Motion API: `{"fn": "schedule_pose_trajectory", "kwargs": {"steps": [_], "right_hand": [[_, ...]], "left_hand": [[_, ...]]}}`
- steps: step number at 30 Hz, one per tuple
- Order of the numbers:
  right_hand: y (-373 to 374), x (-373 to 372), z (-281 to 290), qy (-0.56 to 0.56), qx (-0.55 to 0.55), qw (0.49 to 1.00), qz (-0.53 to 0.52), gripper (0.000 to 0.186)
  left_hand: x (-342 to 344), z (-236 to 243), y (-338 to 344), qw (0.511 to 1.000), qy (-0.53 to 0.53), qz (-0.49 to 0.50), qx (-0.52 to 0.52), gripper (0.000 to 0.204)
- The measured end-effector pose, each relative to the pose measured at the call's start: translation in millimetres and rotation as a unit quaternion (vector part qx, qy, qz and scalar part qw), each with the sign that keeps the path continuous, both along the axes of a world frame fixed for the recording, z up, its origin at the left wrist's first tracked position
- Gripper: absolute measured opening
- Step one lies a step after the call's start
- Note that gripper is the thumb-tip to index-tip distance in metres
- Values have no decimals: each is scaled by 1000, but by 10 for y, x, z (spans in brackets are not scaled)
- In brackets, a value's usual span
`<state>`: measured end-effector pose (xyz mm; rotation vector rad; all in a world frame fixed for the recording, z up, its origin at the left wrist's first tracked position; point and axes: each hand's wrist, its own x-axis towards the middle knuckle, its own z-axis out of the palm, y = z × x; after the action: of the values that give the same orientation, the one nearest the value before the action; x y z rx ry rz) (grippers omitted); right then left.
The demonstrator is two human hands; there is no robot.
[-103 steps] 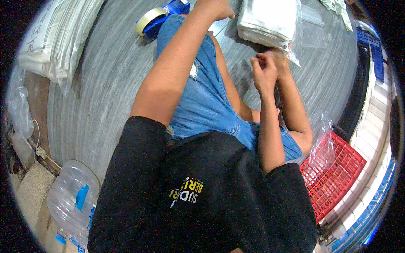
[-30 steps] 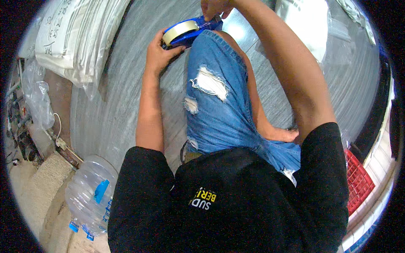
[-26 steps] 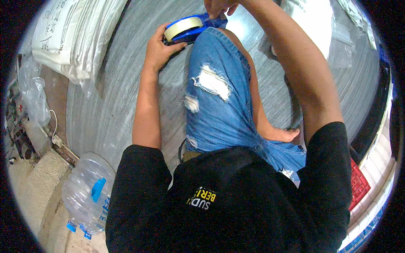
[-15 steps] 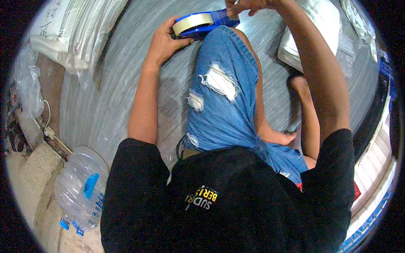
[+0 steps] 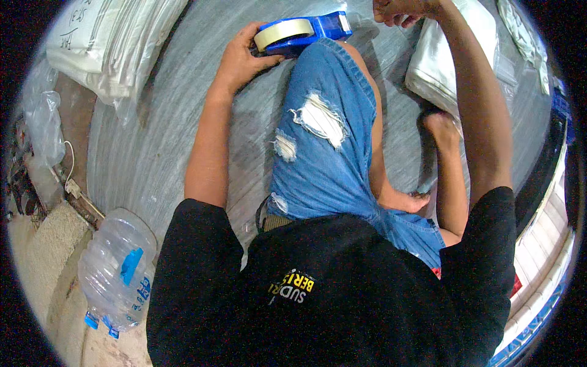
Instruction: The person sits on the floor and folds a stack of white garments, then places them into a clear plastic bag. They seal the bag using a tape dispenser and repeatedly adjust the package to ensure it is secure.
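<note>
Head view, looking down on a seated person. The blue tape dispenser (image 5: 301, 35), carrying a roll of pale packing tape (image 5: 282, 33), lies on the grey floor (image 5: 153, 153) at the far side of the scene, touching the raised knee of the torn blue jeans (image 5: 327, 134). Its long axis runs left to right, tilted slightly so that the right end sits farther away. The roll sits toward the left end; the narrow blue nose, where the tape leaves, points right, toward the right hand.

The left hand (image 5: 241, 58) is closed around the dispenser's left, near end, fingers wrapped under the roll, thumb on the near side. It is the nearer hand, in full contact. The right hand (image 5: 400, 9) is at the far edge of the picture, just right of and beyond the nose, fingers curled narrow as if pinching something; whether a tape end is between them cannot be told.

Right of the knee lies a stack of white plastic bags (image 5: 446, 61). More folded white bags (image 5: 116, 43) lie at far left. A clear water bottle (image 5: 116, 275) with blue label rests at near left, well apart from both hands.
</note>
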<state>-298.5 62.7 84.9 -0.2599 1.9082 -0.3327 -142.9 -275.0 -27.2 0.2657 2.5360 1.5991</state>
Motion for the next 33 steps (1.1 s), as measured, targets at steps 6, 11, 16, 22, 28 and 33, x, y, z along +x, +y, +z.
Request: {"fn": "schedule_pose_trajectory", "kwargs": {"steps": [6, 11, 16, 22, 28, 33], "right_hand": [[14, -100, -67, -37, 2, 999, -27, 29], [-124, 32, -624, -26, 31, 997, -73, 21], [-127, -105, -749, 7, 126, 991, 39, 17], [337, 290, -283, 71, -91, 986, -125, 25], [520, 1119, 438, 130, -258, 942, -169, 19], [493, 1710, 647, 134, -380, 889, -218, 19]], "left_hand": [[68, -44, -64, 1000, -5, 13, -9, 66], [39, 23, -27, 1000, 11, 6, -20, 65], [72, 16, -45, 999, -30, 9, -21, 71], [34, 20, -266, 999, -32, -10, -36, 83], [99, 1188, 520, 980, 2, 57, 189, 78], [22, 1146, 1497, 886, -272, -133, 350, 63]]}}
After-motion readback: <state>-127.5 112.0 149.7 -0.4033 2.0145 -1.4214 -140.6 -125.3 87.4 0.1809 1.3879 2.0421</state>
